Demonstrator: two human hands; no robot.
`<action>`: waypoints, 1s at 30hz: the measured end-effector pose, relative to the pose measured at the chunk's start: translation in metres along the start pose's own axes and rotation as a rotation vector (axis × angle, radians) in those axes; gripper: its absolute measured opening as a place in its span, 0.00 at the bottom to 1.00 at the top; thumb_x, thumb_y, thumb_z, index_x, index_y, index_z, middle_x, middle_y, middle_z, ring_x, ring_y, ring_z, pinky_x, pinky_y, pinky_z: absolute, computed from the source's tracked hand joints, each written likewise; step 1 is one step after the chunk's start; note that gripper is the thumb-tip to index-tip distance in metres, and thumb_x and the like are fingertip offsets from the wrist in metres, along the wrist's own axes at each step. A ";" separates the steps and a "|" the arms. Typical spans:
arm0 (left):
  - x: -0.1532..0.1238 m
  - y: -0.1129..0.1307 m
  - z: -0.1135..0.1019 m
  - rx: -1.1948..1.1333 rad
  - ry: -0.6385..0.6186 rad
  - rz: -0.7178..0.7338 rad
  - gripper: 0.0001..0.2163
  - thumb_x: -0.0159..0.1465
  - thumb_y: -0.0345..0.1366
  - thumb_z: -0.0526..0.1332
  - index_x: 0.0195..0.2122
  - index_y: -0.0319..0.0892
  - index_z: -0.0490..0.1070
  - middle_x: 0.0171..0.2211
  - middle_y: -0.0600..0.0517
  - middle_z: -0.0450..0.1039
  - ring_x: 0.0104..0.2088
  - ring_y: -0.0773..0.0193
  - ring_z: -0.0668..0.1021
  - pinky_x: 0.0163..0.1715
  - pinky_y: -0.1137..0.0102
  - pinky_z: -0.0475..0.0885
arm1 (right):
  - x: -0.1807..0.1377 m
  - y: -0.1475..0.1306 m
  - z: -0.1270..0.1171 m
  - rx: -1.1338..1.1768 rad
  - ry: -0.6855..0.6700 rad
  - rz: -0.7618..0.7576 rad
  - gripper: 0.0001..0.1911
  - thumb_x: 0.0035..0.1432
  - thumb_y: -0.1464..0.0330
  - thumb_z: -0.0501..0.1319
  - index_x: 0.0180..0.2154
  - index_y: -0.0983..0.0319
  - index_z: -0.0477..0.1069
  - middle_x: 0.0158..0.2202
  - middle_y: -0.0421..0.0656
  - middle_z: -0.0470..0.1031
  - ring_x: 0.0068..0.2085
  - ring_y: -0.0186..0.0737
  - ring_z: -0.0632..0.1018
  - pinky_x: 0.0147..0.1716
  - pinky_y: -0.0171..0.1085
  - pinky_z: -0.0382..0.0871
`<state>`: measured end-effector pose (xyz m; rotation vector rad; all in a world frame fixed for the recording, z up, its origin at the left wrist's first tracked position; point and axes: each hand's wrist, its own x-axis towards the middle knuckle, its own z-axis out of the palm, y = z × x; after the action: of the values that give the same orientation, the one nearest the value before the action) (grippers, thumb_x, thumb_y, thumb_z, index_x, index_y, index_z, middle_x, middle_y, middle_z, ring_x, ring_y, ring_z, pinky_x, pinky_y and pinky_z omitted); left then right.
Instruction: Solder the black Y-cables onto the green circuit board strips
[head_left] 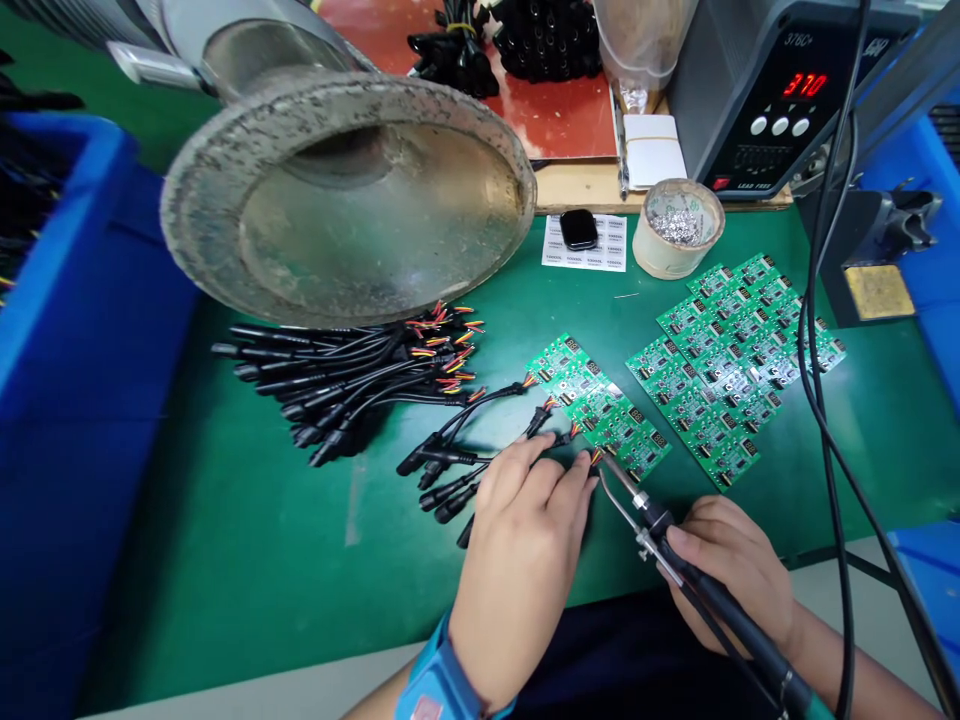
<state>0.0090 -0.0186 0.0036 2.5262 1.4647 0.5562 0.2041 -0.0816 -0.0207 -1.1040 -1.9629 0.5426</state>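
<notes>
My right hand is closed around a soldering iron with a thin wire-feed tube clamped along it. The iron's tip meets the lower edge of a green circuit-board panel, where coloured wires end. My left hand, wearing a blue wrist strap, has its fingers closed over a black cable at that same edge; the hand hides much of the cable. Other black cables run from the panel's edge to the left. Behind them lies a pile of black cables with bare red, yellow and black wire ends.
A wide fume-extractor hood hangs over the back left. More board panels lie right, below a tub of solder bits. A soldering station and iron stand are at back right. Hanging black cords cross the right side.
</notes>
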 end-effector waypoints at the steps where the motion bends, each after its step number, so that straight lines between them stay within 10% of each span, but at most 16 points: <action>1: 0.000 -0.001 0.000 -0.005 -0.003 0.012 0.10 0.63 0.30 0.56 0.41 0.33 0.74 0.30 0.46 0.72 0.46 0.49 0.71 0.45 0.53 0.70 | 0.000 0.000 0.000 0.003 -0.001 0.000 0.29 0.52 0.78 0.58 0.57 0.64 0.58 0.32 0.46 0.75 0.30 0.40 0.73 0.31 0.44 0.72; 30: 0.005 -0.004 0.000 0.035 -0.042 0.057 0.11 0.64 0.30 0.54 0.42 0.31 0.73 0.32 0.44 0.69 0.43 0.51 0.70 0.43 0.54 0.72 | 0.001 0.000 -0.001 0.018 -0.013 0.050 0.28 0.53 0.77 0.57 0.56 0.62 0.58 0.31 0.44 0.74 0.30 0.39 0.72 0.33 0.43 0.71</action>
<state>0.0082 -0.0128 0.0037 2.5968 1.4043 0.4873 0.2047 -0.0810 -0.0193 -1.1432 -1.9424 0.5941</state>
